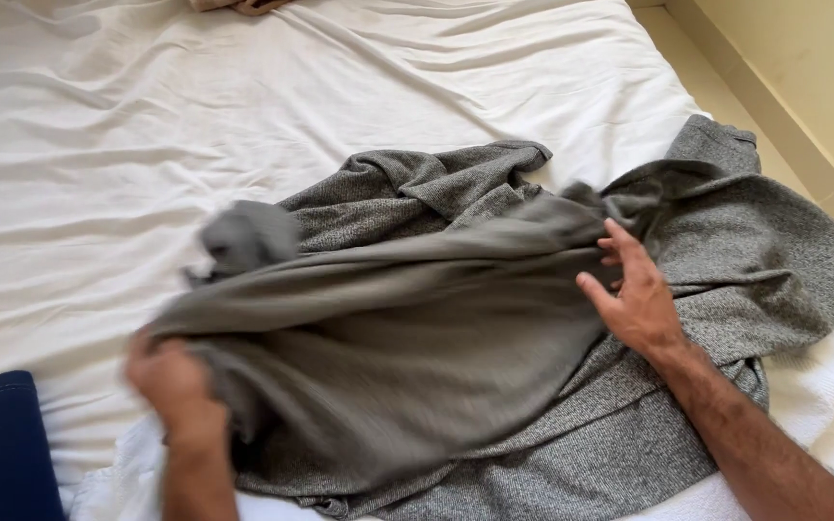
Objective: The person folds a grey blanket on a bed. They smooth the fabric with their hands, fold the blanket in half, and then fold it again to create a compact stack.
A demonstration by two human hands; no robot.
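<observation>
A grey knitted garment lies crumpled across the white bed sheet, its smoother inner side turned up in the middle. My left hand is blurred at the lower left and grips the garment's left edge, pulling the cloth taut. My right hand rests on the garment at the right, fingers pressed into a fold of the fabric near its upper edge. A cuff or sleeve end sticks up, blurred, at the garment's left side.
A dark blue piece of cloth sits at the lower left corner. A white towel lies under the garment at the lower right. Beige floor and wall skirting run along the bed's right side.
</observation>
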